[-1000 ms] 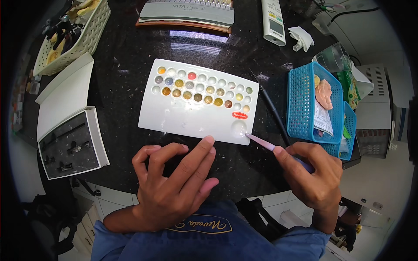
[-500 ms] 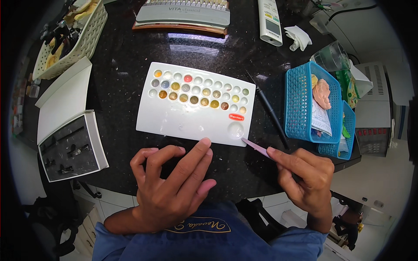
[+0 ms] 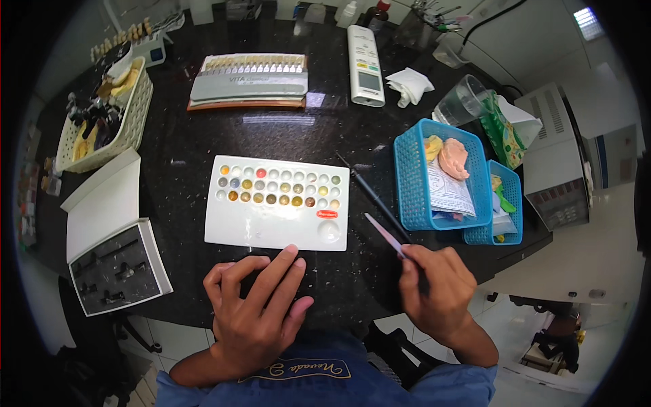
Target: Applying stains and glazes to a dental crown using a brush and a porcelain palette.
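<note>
The palette (image 3: pixel 234 227) lies on the black counter (image 3: pixel 352 292). At its near edge, the left hand (image 3: pixel 254 308) is loosely spread and empty, one fingertip at the rim. Right of the palette, the right hand (image 3: pixel 441 288) pinches the tool (image 3: pixel 382 230), tip clear of it. Farther right of the palette stands a blue basket (image 3: pixel 405 183).

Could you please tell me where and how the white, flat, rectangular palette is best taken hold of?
The palette is probably best gripped by the near halves of its two short edges, coming from left and right: it lies flat, and its small round wells, many holding coloured material, crowd the far half.
</note>
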Motion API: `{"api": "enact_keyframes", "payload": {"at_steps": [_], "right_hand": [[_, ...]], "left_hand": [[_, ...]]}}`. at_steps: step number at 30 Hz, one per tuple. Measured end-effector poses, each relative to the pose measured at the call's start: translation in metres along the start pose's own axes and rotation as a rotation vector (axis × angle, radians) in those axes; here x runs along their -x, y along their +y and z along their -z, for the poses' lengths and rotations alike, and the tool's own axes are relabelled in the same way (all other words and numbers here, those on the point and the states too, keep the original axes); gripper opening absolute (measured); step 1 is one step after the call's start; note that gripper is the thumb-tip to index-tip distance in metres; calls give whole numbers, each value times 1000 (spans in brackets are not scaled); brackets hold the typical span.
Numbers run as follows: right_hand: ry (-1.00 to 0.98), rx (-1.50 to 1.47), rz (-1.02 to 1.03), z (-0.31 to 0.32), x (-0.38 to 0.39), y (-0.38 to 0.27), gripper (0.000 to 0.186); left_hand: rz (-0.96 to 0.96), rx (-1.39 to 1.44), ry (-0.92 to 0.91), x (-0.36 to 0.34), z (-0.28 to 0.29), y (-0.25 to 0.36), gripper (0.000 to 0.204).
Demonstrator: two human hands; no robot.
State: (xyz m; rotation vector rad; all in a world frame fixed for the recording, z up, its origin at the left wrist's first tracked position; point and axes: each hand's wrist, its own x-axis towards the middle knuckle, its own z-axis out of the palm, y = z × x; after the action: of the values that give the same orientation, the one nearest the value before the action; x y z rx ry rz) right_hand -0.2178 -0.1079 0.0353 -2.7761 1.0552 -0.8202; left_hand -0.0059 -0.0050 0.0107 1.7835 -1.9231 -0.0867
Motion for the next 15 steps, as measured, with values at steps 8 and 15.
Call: {"api": "enact_keyframes", "payload": {"at_steps": [8, 15], "right_hand": [[-3, 178, 2, -28, 9, -2, 18], [108, 114, 88, 3, 0, -2, 12]], "left_hand": [[-161, 327, 193, 27, 4, -8, 33], [-212, 384, 175, 30, 7, -1, 34]]}}
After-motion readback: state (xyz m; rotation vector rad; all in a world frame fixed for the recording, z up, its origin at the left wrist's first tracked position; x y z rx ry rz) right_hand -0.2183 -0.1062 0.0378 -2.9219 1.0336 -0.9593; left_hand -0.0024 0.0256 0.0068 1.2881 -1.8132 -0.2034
